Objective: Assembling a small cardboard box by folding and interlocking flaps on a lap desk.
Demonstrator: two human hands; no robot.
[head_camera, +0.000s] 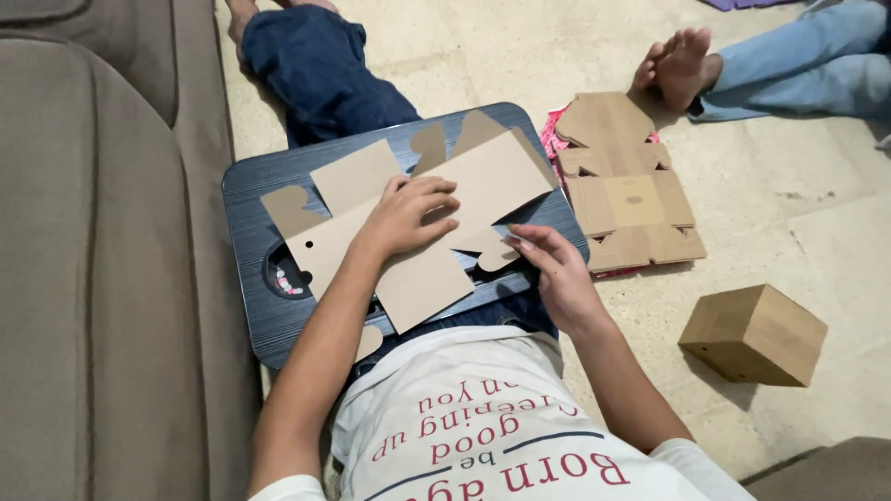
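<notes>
A flat, die-cut brown cardboard blank [483,181] lies unfolded across a dark wood-grain lap tray [251,190] on my legs. My left hand [408,215] presses flat on the middle of the blank, fingers spread toward the right. My right hand [548,264] touches the blank's near right flap at the tray's edge, fingertips on the cardboard, not closed around it.
A stack of flat cardboard blanks [626,199] lies on the tiled floor to the right of the tray. A folded cardboard box [754,334] stands further right and nearer. A brown sofa [102,260] fills the left side. Another person's bare feet [676,63] and jeans are at the upper right.
</notes>
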